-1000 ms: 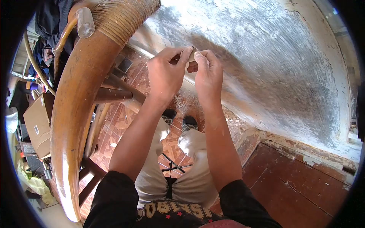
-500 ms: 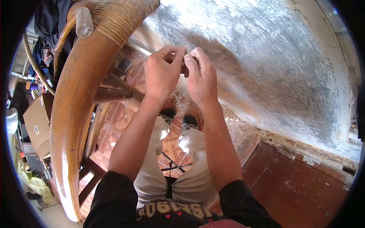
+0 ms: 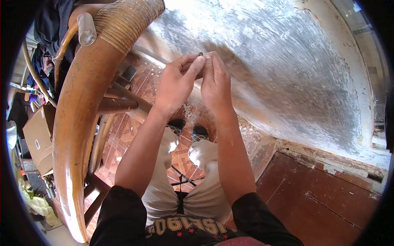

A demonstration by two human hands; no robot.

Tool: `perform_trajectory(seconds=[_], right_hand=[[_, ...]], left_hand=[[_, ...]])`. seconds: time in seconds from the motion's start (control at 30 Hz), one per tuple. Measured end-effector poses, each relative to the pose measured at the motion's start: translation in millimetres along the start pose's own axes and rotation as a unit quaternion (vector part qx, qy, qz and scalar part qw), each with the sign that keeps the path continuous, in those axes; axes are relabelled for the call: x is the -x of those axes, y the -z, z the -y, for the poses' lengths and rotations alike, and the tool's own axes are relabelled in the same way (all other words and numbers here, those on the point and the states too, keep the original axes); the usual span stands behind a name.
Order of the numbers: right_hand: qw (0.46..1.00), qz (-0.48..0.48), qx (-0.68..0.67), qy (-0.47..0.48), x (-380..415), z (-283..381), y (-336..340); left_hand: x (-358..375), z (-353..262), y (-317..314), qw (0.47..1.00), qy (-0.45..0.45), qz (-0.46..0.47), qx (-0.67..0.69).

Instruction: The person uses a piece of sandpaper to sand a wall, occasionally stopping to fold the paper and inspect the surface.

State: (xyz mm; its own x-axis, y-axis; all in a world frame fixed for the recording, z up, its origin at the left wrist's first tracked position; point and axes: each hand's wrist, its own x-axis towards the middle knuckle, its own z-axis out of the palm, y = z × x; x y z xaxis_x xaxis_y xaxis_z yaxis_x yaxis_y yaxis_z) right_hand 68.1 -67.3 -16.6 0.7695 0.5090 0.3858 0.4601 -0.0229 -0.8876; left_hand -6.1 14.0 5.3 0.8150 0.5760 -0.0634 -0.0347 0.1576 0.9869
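Both hands are raised together in front of the scraped grey-white wall (image 3: 287, 69). My left hand (image 3: 180, 80) has its fingers bent and pinched at the tips. Pressed up against it, my right hand (image 3: 216, 82) is closed too, thumb and fingers together. A tiny dark thing (image 3: 200, 54) shows at the top between the fingertips; it is too small to name, and I cannot tell which hand grips it. Pale dust marks the fingertips.
A large curved wooden armrest (image 3: 78, 110) runs down the left side, with a cardboard box (image 3: 37, 137) beyond it. Below are my feet in dark slippers on a tiled floor (image 3: 108, 158) with debris. Brown boards (image 3: 303, 197) lie at the lower right.
My fingertips have come closer together, and the small dark thing now shows above them. The view has shifted slightly.
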Motion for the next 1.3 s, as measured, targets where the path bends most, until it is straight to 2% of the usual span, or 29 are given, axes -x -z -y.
perform_trajectory(seconds=[0.07,0.13,0.27,0.33,0.37,0.43,0.5,0.57,0.63,0.67,0.7,0.73,0.77,0.8,0.87,0.93,0.97,1.03,1.17,1.23,1.3], right_hand=[[1.000,0.010,-0.026,-0.011,0.2,-3.0,1.5],[0.998,0.007,-0.035,-0.047,1.4,0.3,3.1],[0.992,0.026,-0.082,-0.097,0.6,11.8,7.2],[0.998,0.009,0.007,-0.055,4.8,16.5,1.5],[0.998,0.011,0.006,-0.055,9.1,16.1,-1.0],[0.993,-0.063,0.101,0.015,21.4,14.9,-5.4],[0.990,-0.072,0.119,-0.013,29.3,29.1,-5.1],[0.998,0.011,0.060,-0.010,35.5,35.1,-6.6],[0.991,0.120,0.002,-0.061,43.2,43.0,-17.6],[0.980,0.182,-0.006,-0.075,48.0,42.6,-23.1],[0.980,0.181,-0.004,-0.077,52.4,45.4,-27.4],[0.969,0.238,-0.004,-0.066,56.0,48.6,-31.5],[0.954,0.295,-0.005,-0.054,58.4,50.0,-35.4],[0.953,0.297,-0.004,-0.056,60.9,49.1,-38.8],[0.937,0.332,0.108,0.002,65.0,45.0,-42.9],[0.937,0.328,0.119,-0.018,64.7,36.9,-42.8],[0.938,0.320,0.129,-0.041,64.3,32.5,-41.9],[0.934,0.325,0.137,-0.048,63.9,24.6,-38.8],[0.923,0.337,0.177,-0.053,57.9,22.7,-35.6],[0.930,0.320,0.176,-0.047,53.1,24.3,-35.2],[0.935,0.308,0.172,-0.038,50.8,27.6,-37.3]], left_hand=[[0.1,-2.0,-0.5,1.000,0.002,0.005,-0.001],[-1.8,-3.2,1.3,0.998,0.042,0.014,0.035],[-7.6,11.7,11.8,0.998,0.029,0.051,0.038],[-8.3,14.7,10.7,0.993,0.082,0.020,0.080],[-8.7,15.7,10.1,0.993,0.082,0.018,0.079],[-9.7,17.8,10.1,0.985,0.088,0.059,0.139],[-21.8,33.4,15.7,0.990,0.091,0.039,0.102],[-34.5,61.7,23.4,0.993,0.094,0.020,0.067],[-44.0,99.2,31.5,0.987,0.095,-0.057,-0.113],[-46.7,115.7,27.7,0.988,0.094,-0.054,-0.113],[-47.5,130.1,21.2,0.983,0.140,-0.111,-0.042],[-48.7,143.7,17.3,0.968,0.185,-0.168,0.029],[-50.1,152.8,16.1,0.967,0.187,-0.169,0.030],[-51.0,161.8,15.5,0.967,0.177,-0.181,0.024],[-51.1,175.8,14.6,0.966,0.165,-0.196,0.022],[-52.9,184.6,14.8,0.955,0.167,-0.192,-0.153],[-56.7,196.3,16.3,0.956,0.165,-0.192,-0.149],[-64.7,220.6,15.4,0.897,0.111,-0.178,-0.390],[-71.3,218.0,-7.1,0.930,0.078,-0.146,-0.328],[-65.7,175.5,-22.3,0.969,0.149,-0.081,-0.177],[-63.4,157.0,-32.1,0.975,0.141,-0.079,-0.151]])
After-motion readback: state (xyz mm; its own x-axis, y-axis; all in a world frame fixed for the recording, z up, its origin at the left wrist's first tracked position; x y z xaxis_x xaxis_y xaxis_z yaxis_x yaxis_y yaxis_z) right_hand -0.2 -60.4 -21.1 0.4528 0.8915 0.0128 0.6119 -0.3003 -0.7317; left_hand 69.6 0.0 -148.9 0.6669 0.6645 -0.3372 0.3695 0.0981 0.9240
